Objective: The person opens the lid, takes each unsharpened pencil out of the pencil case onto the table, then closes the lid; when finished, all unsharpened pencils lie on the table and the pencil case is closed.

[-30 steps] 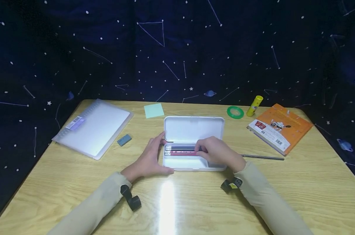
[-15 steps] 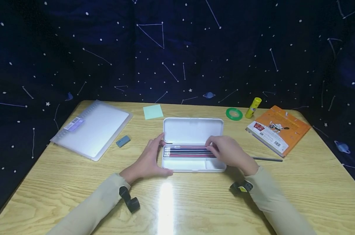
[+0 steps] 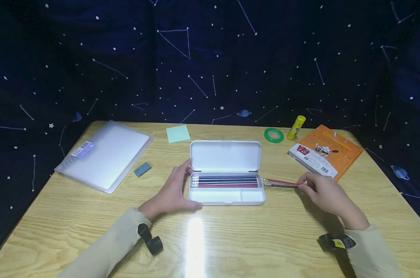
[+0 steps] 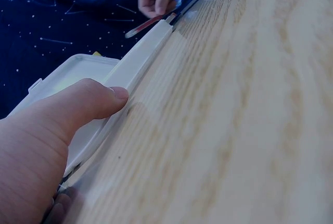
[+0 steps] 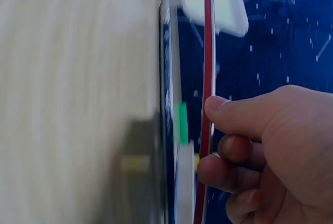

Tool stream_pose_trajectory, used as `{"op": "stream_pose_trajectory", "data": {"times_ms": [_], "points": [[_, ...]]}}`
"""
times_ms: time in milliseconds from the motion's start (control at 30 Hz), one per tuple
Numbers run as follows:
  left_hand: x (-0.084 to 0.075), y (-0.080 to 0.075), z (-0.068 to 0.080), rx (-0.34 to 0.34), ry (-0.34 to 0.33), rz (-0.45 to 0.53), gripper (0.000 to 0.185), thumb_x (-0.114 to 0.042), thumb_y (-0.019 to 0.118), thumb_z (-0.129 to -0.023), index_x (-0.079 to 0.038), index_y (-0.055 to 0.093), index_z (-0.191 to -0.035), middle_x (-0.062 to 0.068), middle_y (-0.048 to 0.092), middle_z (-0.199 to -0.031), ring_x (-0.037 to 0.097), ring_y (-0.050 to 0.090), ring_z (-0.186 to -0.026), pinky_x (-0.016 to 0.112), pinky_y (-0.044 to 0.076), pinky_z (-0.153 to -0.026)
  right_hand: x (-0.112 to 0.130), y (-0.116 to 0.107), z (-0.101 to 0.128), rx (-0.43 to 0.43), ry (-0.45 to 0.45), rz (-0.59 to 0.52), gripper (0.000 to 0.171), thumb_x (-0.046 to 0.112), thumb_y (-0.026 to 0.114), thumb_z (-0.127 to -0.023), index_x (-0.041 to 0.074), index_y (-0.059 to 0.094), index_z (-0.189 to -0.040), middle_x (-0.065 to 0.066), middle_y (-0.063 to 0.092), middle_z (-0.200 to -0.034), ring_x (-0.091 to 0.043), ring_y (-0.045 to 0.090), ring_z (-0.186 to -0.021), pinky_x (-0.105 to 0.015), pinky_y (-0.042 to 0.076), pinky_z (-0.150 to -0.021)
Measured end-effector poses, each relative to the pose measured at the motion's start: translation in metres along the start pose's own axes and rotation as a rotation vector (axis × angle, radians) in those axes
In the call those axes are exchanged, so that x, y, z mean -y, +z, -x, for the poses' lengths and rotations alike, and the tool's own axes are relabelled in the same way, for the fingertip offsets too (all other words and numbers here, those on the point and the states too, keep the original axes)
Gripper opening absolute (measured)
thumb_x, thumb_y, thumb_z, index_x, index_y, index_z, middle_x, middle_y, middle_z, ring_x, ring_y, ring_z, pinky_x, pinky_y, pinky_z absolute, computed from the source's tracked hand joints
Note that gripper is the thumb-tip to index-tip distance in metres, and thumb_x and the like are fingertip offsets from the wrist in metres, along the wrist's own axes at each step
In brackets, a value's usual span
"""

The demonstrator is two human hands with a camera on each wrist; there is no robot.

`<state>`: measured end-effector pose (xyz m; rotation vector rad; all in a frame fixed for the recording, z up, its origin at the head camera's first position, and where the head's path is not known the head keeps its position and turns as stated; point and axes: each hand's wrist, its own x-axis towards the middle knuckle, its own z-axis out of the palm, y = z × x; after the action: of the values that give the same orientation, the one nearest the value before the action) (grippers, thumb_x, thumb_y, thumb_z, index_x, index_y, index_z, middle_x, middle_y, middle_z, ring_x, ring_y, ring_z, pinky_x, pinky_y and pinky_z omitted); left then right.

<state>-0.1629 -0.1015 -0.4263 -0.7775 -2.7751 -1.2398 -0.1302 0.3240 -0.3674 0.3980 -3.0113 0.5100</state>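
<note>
Starry cloth (image 3: 210, 65) backs table (image 3: 231, 239); near frame centre, left hand (image 3: 168, 193) holds white case (image 3: 225, 155) in wide grip, while right of centre, right hand (image 3: 326, 194) pinches red pencil (image 5: 208, 52).

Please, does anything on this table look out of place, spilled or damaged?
Nothing looks spilled or damaged. One dark pencil seems out of place: it lies loose on the table, right of the open case, while other pencils lie lined up inside.
</note>
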Motion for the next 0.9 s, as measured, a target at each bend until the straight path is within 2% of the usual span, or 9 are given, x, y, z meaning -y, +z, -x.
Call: {"op": "stream_pose_trajectory", "data": {"times_ms": [233,400,533,633,800,900], "points": [[-0.001,0.0,0.0,0.001,0.008,-0.004,0.133,-0.043,0.09,-0.052,-0.01,0.012,-0.154,0.003,0.047,-0.13,0.018,0.041,-0.116,0.041,0.04,-0.104,-0.024,-0.001,0.019,-0.043,-0.017,0.03,0.005,0.006,0.07,-0.085,0.007,0.066,-0.087,0.007,0.042,-0.058,-0.002,0.031,-0.05,-0.021,0.028,-0.046],[-0.001,-0.001,0.0,0.004,-0.002,0.001,0.132,-0.042,0.089,-0.053,-0.01,0.011,-0.154,0.003,0.046,-0.131,0.018,0.041,-0.117,0.042,0.039,-0.104,-0.024,0.003,0.014,0.014,-0.006,0.023,0.006,0.008,0.071,-0.084,0.01,0.065,-0.085,0.007,0.048,-0.061,-0.003,0.035,-0.054,-0.022,0.029,-0.049],[-0.001,0.0,0.0,0.006,-0.002,-0.002,0.132,-0.043,0.089,-0.053,-0.01,0.011,-0.154,0.003,0.046,-0.13,0.018,0.041,-0.117,0.042,0.039,-0.105,-0.024,0.005,0.01,0.026,-0.006,0.013,0.008,0.009,0.072,-0.083,0.011,0.064,-0.085,0.006,0.047,-0.062,-0.004,0.035,-0.054,-0.023,0.028,-0.05],[-0.001,-0.001,0.0,0.003,-0.005,-0.003,0.131,-0.043,0.089,-0.053,-0.01,0.012,-0.154,0.003,0.046,-0.13,0.018,0.041,-0.117,0.042,0.039,-0.105,-0.024,0.008,0.008,0.022,-0.012,0.002,0.013,0.007,0.072,-0.082,0.009,0.062,-0.088,0.005,0.046,-0.064,-0.004,0.035,-0.055,-0.023,0.028,-0.05],[-0.001,-0.001,0.0,0.007,-0.01,-0.003,0.131,-0.043,0.089,-0.053,-0.011,0.012,-0.154,0.003,0.046,-0.131,0.018,0.041,-0.117,0.042,0.039,-0.105,-0.023,0.009,0.007,0.018,-0.012,-0.012,0.026,0.004,0.073,-0.08,0.003,0.061,-0.104,0.003,0.045,-0.066,-0.006,0.035,-0.055,-0.023,0.028,-0.049],[-0.001,-0.001,0.0,0.009,-0.01,-0.004,0.132,-0.043,0.089,-0.053,-0.01,0.012,-0.154,0.003,0.046,-0.13,0.018,0.041,-0.117,0.042,0.039,-0.105,-0.023,0.009,0.005,0.032,-0.012,-0.005,0.025,0.006,0.071,-0.082,0.003,0.064,-0.106,0.004,0.045,-0.064,-0.006,0.036,-0.054,-0.023,0.028,-0.049]]}}
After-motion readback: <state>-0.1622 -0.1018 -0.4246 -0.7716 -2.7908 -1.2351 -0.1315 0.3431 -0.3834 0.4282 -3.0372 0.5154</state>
